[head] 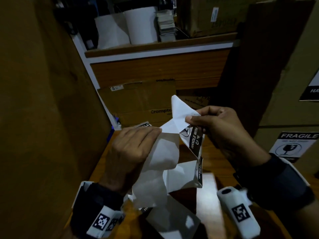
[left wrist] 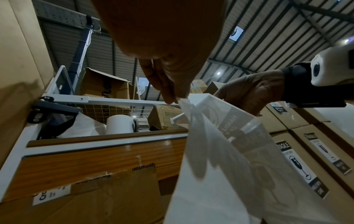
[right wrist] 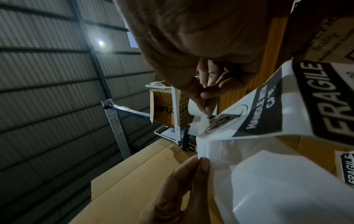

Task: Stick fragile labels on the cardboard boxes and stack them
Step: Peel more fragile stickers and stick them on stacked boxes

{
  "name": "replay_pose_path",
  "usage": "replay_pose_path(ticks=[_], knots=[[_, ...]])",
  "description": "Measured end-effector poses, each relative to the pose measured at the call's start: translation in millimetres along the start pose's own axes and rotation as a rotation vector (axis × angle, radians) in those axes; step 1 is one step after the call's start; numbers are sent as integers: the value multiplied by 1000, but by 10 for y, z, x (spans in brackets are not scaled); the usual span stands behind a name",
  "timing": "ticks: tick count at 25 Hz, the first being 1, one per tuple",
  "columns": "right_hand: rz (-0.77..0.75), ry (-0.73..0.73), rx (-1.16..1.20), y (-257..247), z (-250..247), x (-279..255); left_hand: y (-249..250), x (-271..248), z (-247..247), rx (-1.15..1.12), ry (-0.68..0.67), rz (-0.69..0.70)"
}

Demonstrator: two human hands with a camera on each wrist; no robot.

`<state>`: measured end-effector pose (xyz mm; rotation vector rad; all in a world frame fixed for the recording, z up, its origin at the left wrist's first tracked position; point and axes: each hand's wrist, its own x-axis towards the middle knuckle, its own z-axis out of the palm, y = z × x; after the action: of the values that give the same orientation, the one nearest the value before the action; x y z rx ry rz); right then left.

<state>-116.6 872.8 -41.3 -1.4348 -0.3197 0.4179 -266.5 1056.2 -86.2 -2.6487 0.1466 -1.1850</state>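
We find the left hand (head: 133,149) pinching the edge of the white backing paper (head: 164,152) between thumb and forefinger, the other fingers curled close beside them; in the left wrist view the fingertips (left wrist: 170,97) meet on the paper's upper corner. The right hand (head: 222,126) pinches the fragile label (head: 194,138) at its upper corner, thumb pressed against forefinger, the remaining fingers folded behind; the label's black band reading "HANDLE WITH CARE" hangs below the pinch. Label and backing paper are held between the two hands above the wooden table (head: 212,152), partly separated at the top; the backing strip trails down over the table's near edge, where more white paper (head: 170,219) lies.

Along the table's right side stand cardboard boxes (head: 284,75), stacked; two of them bear fixed fragile labels (head: 293,145). At the table's far edge lies a flattened Crompton carton (head: 138,104). Behind it, a white-framed shelf (head: 155,50) holds two white paper rolls (head: 141,25), a pile of stacked sheets (head: 166,25) and a cardboard box (head: 207,16); what that box contains we cannot tell.
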Motion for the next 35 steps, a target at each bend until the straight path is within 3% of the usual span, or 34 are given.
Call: replay_pose_path(ticks=[9,12,15,18,24,30,35], knots=[[102,70,82,-39,-128,174,-168,-28,33,-18,-15,-80],[71,42,86,7,-29,167,-117,85,77,-8,-30,-175],[2,32,68,4,61,155,29,221,119,0,-28,-134],[-6,-16,50,-25,55,144,-1,277,124,6,18,-90],[132,-210,58,15,-186,163,-103,390,18,-85,99,-95],[239,-427,526,49,-463,261,-97,577,-42,-62,117,-24],[155,-319,739,-47,-493,291,-148,617,23,-67,29,-32]])
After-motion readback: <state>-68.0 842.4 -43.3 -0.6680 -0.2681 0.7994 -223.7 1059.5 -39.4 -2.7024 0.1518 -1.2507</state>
